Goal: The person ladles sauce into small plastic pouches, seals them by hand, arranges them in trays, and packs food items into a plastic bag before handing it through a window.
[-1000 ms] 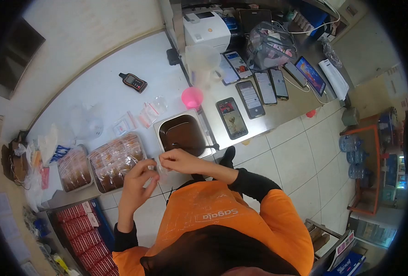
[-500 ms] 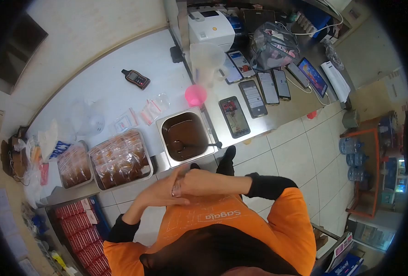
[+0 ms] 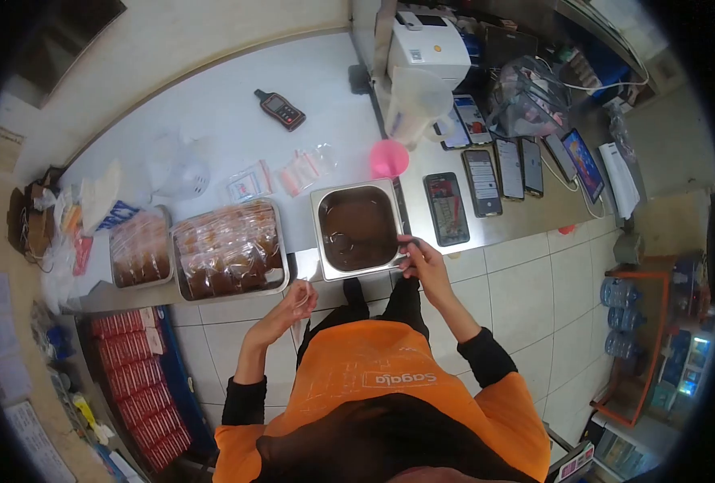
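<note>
My left hand (image 3: 296, 303) is closed at the counter's front edge, between the large tray and the steel pan, with a thin clear plastic bag pinched in it. My right hand (image 3: 423, 270) is at the pan's right front corner, its fingers closed on the dark handle of a ladle. The ladle's bowl (image 3: 340, 243) lies in the brown liquid (image 3: 361, 221) inside the square steel pan (image 3: 320, 211). Left of my left hand, a large tray (image 3: 182, 291) holds clear bags of brown filling, and a smaller tray (image 3: 116, 282) stands beside it.
A pink cup (image 3: 389, 158) and a clear pitcher (image 3: 419, 101) stand behind the pan. Several phones (image 3: 481, 183) lie to the right. Small plastic packets (image 3: 301, 171) and a handheld meter (image 3: 281, 110) are on the white counter. A white printer (image 3: 430, 50) is at the back.
My hands were together in front of the apron and are now apart. The right has moved to the ladle handle and gripped it; the left has moved up towards the counter edge. The view has shifted.
</note>
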{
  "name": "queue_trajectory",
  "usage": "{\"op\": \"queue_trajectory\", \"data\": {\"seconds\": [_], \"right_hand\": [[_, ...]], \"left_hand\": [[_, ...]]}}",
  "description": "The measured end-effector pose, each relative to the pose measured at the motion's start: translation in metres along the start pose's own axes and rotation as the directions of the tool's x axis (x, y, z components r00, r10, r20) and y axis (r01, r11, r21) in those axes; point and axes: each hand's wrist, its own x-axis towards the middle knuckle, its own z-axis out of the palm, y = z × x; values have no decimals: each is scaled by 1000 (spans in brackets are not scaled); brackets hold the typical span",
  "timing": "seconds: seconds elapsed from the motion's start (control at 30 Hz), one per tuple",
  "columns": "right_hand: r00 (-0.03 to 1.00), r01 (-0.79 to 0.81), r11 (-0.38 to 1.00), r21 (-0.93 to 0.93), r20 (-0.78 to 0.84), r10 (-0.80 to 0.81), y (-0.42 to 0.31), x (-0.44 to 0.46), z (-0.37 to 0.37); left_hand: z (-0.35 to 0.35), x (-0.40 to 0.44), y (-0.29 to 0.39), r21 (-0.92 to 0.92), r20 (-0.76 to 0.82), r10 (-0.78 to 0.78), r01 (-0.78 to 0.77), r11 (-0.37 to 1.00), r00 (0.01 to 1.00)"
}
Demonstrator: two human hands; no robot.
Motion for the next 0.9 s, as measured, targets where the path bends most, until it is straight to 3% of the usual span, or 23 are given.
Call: {"op": "queue_trajectory", "data": {"seconds": [0.07,0.13,0.17,0.23,0.27,0.37,0.5,0.57,0.6,0.67,0.7,0.77,0.9], "right_hand": [[998,54,998,17,43,-54,-1,5,6],[918,397,843,-362,147,-369,-9,6,11],[918,397,843,-363,156,-365,-17,5,12],[752,629,504,-591,299,-588,-32,3,6],[752,631,505,-589,306,-583,-29,8,1],[883,464,783,-414,148,-445,-3,31,-18],[948,318,915,-248,97,-303,9,43,-22],[991,135,982,-132,40,-131,14,47,-26],[991,135,982,-132,39,-131,15,47,-28],[997,63,995,74,-39,-60,14,44,-30],[997,65,995,74,-40,-62,15,43,-32],[998,-19,961,275,-59,37,20,42,-37],[991,-106,888,448,-21,129,30,42,-43]], "left_hand": [[3,1,-4,-83,-32,-35,32,996,999],[4,-1,-8,-59,-76,-2,-2,998,997],[3,-3,-10,-32,-114,28,-32,999,993],[-3,-10,-15,-10,-106,98,-100,995,990],[-5,-13,-18,15,-86,164,-164,986,983],[-5,-17,-25,144,-179,225,-200,969,958],[-3,-23,-31,269,-302,197,-115,956,933],[0,-22,-32,430,-378,259,-79,899,889],[1,-20,-33,430,-377,259,-80,899,889],[3,-15,-34,665,-397,392,-35,746,830],[5,-13,-31,665,-395,393,-37,746,830],[9,-9,-25,876,-340,498,76,477,798],[11,11,-22,935,-274,595,64,349,755]]}}
